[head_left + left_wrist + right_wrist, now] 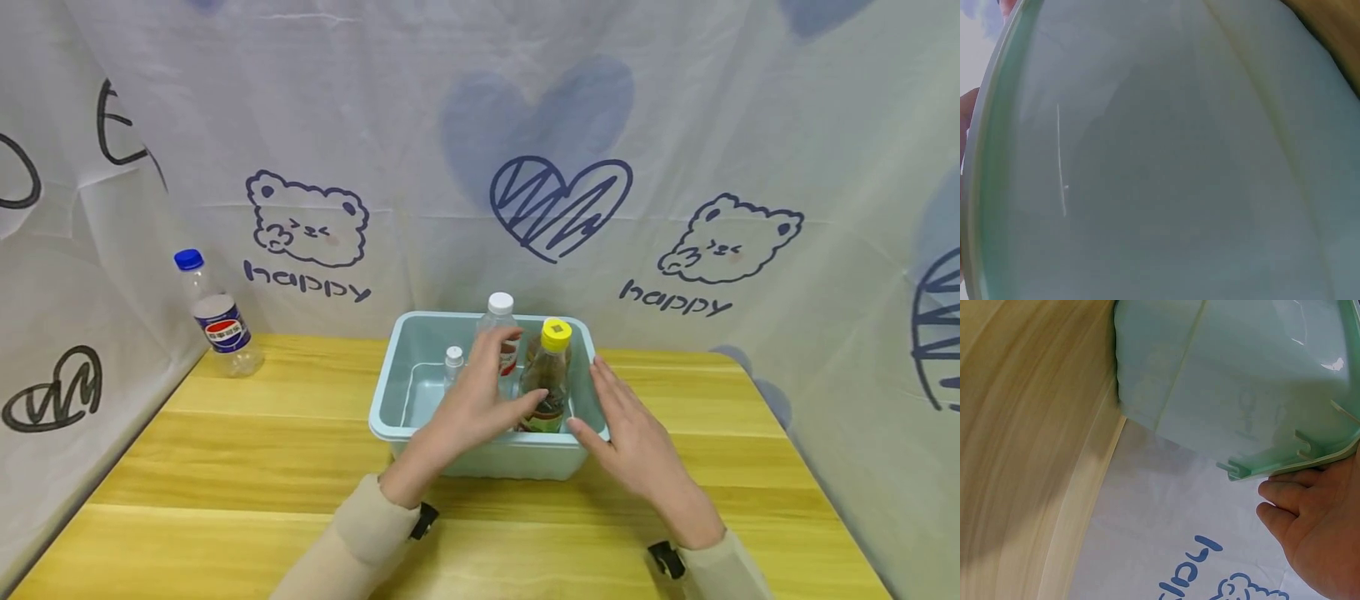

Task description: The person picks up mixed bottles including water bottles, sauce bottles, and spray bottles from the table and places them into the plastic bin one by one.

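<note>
A pale green plastic bin stands on the table with bottles in it. My left hand reaches over its front rim, fingers and thumb spread apart. The thumb overlaps a yellow-capped bottle with dark contents and a green label. Behind the fingers is a clear white-capped bottle, partly hidden. To their left stands a smaller white-capped bottle. My right hand rests along the bin's right rim with its fingers extended, also seen in the right wrist view. The bin's outer wall fills the left wrist view.
An upright clear bottle with a blue cap and a blue Pepsi-style label stands at the table's back left corner. The wooden table meets a white curtain printed with bears and hearts, which hangs behind and at both sides.
</note>
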Available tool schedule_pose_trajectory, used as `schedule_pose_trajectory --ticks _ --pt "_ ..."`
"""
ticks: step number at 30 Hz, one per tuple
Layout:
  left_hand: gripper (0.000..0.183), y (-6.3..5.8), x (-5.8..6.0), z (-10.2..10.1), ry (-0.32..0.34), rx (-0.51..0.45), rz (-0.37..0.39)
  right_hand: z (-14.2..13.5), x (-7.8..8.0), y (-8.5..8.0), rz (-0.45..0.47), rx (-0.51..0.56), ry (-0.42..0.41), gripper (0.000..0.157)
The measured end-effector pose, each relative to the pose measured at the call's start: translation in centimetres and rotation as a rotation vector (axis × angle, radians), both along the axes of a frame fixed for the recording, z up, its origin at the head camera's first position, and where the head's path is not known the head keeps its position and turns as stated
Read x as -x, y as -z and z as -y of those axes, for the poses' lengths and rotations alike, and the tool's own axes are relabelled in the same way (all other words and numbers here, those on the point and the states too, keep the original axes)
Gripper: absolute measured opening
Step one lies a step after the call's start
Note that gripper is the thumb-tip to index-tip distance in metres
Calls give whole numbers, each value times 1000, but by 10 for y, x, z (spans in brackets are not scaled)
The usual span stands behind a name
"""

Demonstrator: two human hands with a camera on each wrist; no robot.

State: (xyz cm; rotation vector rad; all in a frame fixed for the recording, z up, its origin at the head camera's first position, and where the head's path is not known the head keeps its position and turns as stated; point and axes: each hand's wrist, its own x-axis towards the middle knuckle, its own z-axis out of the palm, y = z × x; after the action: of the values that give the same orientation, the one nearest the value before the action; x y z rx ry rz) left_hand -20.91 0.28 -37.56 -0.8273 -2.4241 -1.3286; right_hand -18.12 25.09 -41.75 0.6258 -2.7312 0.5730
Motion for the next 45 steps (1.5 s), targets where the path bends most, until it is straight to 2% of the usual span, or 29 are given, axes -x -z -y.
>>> schedule_pose_trajectory --ticks 3,8,11,13,17,28,35,39,45 --pt "67 -1 -1 8 -88 68 -182 0 0 1 -11 4 0 81" --pt "40 -4 1 25 -299 218 -499 0 -1 1 -2 3 6 81" --pt "34 -7 2 38 -426 309 -613 0 -1 1 3 1 7 81" --pt "34 -9 2 46 -482 342 -650 0 -1 1 0 2 6 81" --pt "35 -13 3 62 -548 336 -663 0 -1 1 -8 3 6 81" --pt "41 -19 9 117 -689 246 -527 1 -1 1 -7 -3 7 81" --pt "41 -13 18 150 -770 204 -473 1 -1 1 -1 -5 10 81" --pt "42 -7 24 167 -813 146 -466 1 -1 1 -3 -4 11 81" --pt "41 2 33 189 -942 23 -435 1 -1 1 -5 -3 10 80"
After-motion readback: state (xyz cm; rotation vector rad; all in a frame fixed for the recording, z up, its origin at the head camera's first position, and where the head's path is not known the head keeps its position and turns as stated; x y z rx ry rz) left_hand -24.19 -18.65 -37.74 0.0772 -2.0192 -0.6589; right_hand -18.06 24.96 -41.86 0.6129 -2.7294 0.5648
